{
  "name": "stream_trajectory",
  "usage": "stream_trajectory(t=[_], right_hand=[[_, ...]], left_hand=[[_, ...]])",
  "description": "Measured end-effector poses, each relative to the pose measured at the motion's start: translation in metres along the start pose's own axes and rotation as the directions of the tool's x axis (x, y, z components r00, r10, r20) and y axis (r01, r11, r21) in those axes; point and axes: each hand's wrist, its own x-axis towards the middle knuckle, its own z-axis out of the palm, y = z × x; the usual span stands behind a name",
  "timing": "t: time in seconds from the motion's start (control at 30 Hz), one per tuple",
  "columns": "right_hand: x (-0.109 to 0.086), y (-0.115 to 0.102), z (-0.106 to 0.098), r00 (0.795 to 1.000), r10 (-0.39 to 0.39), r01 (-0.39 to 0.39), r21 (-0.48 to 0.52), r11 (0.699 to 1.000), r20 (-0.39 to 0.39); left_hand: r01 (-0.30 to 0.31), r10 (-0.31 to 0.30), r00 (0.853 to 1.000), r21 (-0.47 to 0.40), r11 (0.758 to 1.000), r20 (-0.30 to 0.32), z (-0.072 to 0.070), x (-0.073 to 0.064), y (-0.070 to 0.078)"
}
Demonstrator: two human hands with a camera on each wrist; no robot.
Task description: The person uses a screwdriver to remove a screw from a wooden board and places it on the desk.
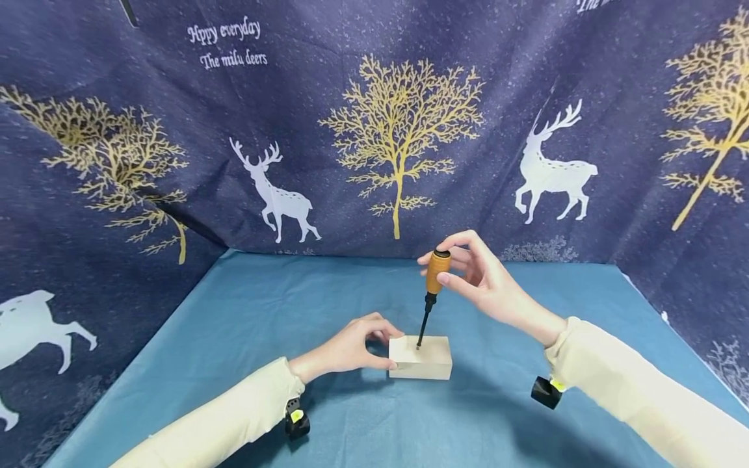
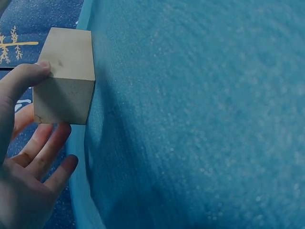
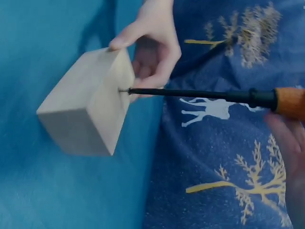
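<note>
A pale wooden block lies on the blue cloth in the head view. My left hand grips its left end, thumb on the near side and fingers behind. My right hand holds a screwdriver by its orange-brown handle, thumb and fingers round the upper part. Its black shaft slants slightly down to the block's top. In the right wrist view the tip meets a small screw that stands a little out of the wood.
Blue cloth covers the table. Behind it hangs a dark blue curtain printed with deer and golden trees. A small black device hangs at the right wrist, another black device at the left.
</note>
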Motion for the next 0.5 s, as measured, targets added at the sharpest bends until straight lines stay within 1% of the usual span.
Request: stream_trajectory(t=[0.03, 0.1, 0.17, 0.2, 0.27, 0.3, 0.5], right_hand=[[-0.001, 0.001, 0.002, 1.000, 0.010, -0.011, -0.053, 0.999, -0.017], [-0.001, 0.001, 0.006, 0.995, 0.045, -0.060, -0.175, 0.983, -0.089], [0.000, 0.000, 0.010, 0.981, 0.085, -0.132, -0.279, 0.951, -0.174], [0.002, -0.001, 0.012, 0.972, 0.105, -0.168, -0.310, 0.936, -0.211], [0.004, -0.003, 0.013, 0.957, 0.128, -0.210, -0.321, 0.923, -0.259], [0.006, -0.004, 0.013, 0.954, 0.135, -0.220, -0.319, 0.922, -0.267], [0.008, -0.011, 0.013, 0.955, 0.162, -0.223, -0.243, 0.944, -0.248]], left_hand=[[0.000, 0.000, 1.000, 0.001, 1.000, 0.000, 0.000, 0.000, 0.000], [-0.003, 0.003, 1.000, 0.005, 1.000, -0.002, 0.001, 0.000, -0.001], [0.001, -0.001, 1.000, 0.006, 1.000, -0.004, 0.001, 0.000, 0.000], [0.003, -0.003, 1.000, 0.006, 1.000, -0.003, 0.001, 0.000, 0.000], [0.008, -0.008, 1.000, 0.008, 1.000, -0.002, 0.001, 0.000, 0.000], [0.010, -0.010, 1.000, 0.008, 1.000, -0.001, 0.001, 0.000, 0.000], [0.008, -0.008, 1.000, 0.014, 1.000, 0.005, 0.001, 0.001, -0.001]])
